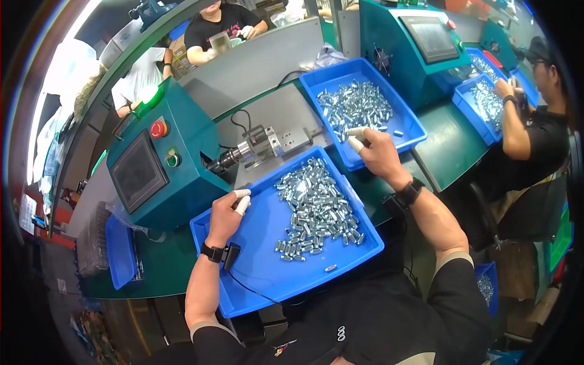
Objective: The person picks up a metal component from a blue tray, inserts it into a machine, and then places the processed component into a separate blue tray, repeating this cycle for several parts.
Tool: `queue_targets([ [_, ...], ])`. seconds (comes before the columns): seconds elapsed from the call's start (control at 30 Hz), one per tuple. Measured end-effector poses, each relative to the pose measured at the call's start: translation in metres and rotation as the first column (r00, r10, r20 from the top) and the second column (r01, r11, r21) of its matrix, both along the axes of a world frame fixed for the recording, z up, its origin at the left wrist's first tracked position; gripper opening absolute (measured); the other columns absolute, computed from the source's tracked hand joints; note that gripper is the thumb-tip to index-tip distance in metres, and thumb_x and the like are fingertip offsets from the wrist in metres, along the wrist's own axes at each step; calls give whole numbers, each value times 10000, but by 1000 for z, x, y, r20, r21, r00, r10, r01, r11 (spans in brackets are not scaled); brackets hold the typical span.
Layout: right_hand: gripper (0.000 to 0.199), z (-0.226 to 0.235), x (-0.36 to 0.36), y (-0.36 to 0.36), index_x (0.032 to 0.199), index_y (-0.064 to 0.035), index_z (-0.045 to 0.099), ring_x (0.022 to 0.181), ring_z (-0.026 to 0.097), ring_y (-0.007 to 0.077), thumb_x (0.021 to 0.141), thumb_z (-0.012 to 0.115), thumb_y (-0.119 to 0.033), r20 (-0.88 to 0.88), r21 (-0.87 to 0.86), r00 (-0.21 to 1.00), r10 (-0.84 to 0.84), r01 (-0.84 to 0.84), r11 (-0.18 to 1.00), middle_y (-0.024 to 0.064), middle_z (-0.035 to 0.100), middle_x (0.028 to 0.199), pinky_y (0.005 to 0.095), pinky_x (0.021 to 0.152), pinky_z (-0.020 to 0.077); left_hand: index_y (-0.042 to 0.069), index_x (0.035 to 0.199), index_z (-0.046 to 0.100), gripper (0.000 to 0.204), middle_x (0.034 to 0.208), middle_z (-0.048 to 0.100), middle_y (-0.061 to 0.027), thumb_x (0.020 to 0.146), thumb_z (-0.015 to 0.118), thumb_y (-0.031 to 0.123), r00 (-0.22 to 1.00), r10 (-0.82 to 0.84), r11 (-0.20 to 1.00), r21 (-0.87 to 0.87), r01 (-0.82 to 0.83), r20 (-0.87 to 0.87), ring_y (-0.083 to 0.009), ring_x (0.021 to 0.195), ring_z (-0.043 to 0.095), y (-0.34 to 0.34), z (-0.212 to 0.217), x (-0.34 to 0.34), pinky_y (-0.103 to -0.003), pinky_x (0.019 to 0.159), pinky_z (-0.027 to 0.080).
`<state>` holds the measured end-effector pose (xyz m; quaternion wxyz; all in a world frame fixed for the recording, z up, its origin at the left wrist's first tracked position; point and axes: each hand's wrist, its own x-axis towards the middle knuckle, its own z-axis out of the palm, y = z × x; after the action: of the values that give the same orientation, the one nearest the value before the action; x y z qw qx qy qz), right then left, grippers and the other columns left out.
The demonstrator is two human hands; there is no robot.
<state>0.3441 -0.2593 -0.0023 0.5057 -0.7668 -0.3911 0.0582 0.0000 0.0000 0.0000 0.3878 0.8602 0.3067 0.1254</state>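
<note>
My left hand (225, 217) is over the left rim of the near blue tray (261, 274), white covers on its fingertips. Its fingers are curled and pinched together; whatever they may hold is too small to make out. In that tray lies a heap of small shiny metal cylindrical parts (316, 210). My right hand (380, 153), also with white fingertip covers, reaches over the near part of the far blue tray (404, 125). Its thumb and forefinger are apart, close to the loose metal parts (356, 103) there, with nothing visible between them.
A green machine (176, 152) with a screen and red button stands at left, beside a metal fixture with a chuck (234, 159). Another green machine (395, 55) is at the upper right. One co-worker (529, 131) sits at right; others are behind the grey partition (267, 67).
</note>
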Motion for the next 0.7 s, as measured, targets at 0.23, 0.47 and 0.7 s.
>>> queue_targets([
  [0.23,157,-21,-12,-13,1116,-91,809,789,726,324,963,775,-103,562,158,823,-81,-11,987,130,758,918,408,697,564,18,1166,779,227,1052,777,-119,945,800,68,908,-403,876,238,420,-116,-264,902,763,-47,41,6,-354,789,601],
  [0.47,175,-24,-14,-6,1137,-83,805,833,741,311,967,768,-91,571,177,820,-45,-69,982,122,774,956,395,723,568,62,1232,754,362,1036,718,-107,878,829,53,839,-469,791,291,538,-277,-312,934,730,-90,40,-28,-391,819,595],
  [0.7,154,-20,-16,-12,1106,-78,798,821,728,313,954,773,-87,561,157,827,-17,-87,984,113,761,923,398,713,562,62,1314,715,438,1086,730,-89,890,811,9,879,-377,818,339,464,-293,-247,929,728,-87,34,-27,-365,822,595],
])
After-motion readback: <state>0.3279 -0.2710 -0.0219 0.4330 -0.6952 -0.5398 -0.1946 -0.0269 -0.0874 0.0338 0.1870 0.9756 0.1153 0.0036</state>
